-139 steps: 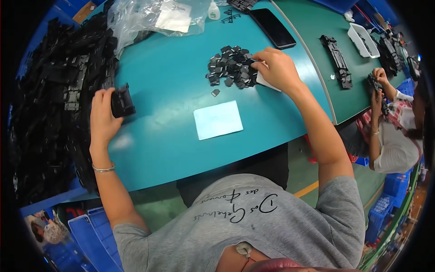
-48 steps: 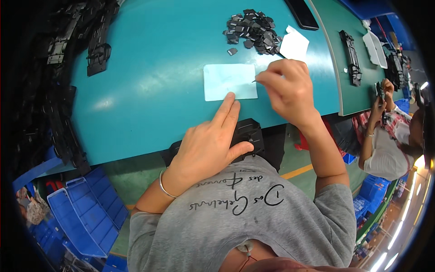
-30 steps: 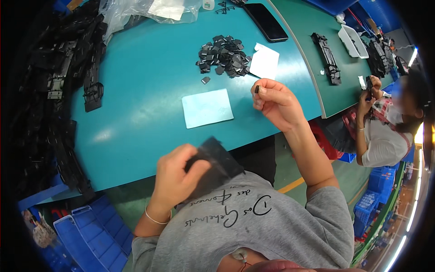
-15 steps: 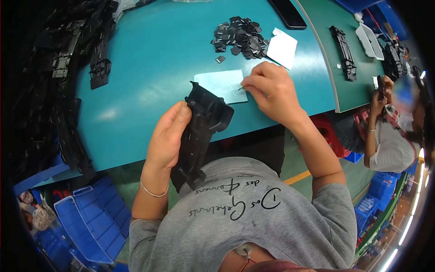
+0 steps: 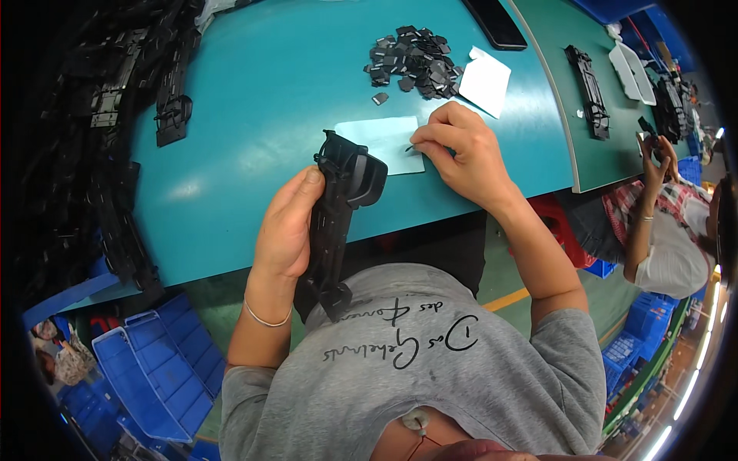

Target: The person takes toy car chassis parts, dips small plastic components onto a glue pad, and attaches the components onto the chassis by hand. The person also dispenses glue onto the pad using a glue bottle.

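Note:
A long black plastic housing is gripped in my left hand, its wide boxy end up over the table and its narrow end down near my shirt. My right hand pinches a small dark sliver between thumb and forefinger. That hand is above the right edge of a pale sheet lying on the table. Beyond the sheet lies a heap of small black plastic pieces, with one loose piece just in front. A white piece of paper rests beside the heap.
Many black plastic housings are piled along the table's left side. A black phone lies at the far edge. At right, a co-worker's hands handle a dark part near another housing and a white tray. Blue crates stand lower left.
My left hand has turned the housing slightly, so its boxy end shows a different side. My right hand has barely moved. The co-worker's hands have shifted.

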Demonstrator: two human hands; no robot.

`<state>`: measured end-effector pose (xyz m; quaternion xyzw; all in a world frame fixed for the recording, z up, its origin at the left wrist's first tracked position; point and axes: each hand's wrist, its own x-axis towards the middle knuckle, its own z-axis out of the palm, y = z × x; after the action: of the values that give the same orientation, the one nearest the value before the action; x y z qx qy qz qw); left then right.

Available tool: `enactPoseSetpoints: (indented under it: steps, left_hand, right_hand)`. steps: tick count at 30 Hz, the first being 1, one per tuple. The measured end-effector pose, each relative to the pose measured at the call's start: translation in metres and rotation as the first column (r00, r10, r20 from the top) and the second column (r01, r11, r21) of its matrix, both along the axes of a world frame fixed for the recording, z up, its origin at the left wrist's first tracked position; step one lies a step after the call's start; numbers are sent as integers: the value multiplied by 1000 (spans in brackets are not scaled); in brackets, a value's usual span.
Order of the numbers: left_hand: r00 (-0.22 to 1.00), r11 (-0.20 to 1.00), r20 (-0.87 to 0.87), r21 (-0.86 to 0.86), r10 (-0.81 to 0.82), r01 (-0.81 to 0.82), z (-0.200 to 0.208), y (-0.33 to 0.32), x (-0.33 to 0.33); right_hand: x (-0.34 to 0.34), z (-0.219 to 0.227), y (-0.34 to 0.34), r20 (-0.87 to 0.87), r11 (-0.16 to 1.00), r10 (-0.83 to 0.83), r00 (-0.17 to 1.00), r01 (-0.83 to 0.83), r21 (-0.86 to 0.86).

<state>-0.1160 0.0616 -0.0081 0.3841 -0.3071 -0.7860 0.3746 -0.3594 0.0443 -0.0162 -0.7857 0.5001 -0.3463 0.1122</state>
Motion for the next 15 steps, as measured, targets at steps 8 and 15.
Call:
enactPoseSetpoints:
  steps: [8, 15]
  left_hand:
    - [998, 997, -43, -57, 41, -44, 2, 8, 4]
    - [996, 981, -29, -173, 86, -90, 14, -4, 19]
  right_hand:
    - [-3, 17, 4, 239, 996, -59, 969, 43, 75]
    - [-22, 33, 13, 568, 943, -239, 788, 50, 328]
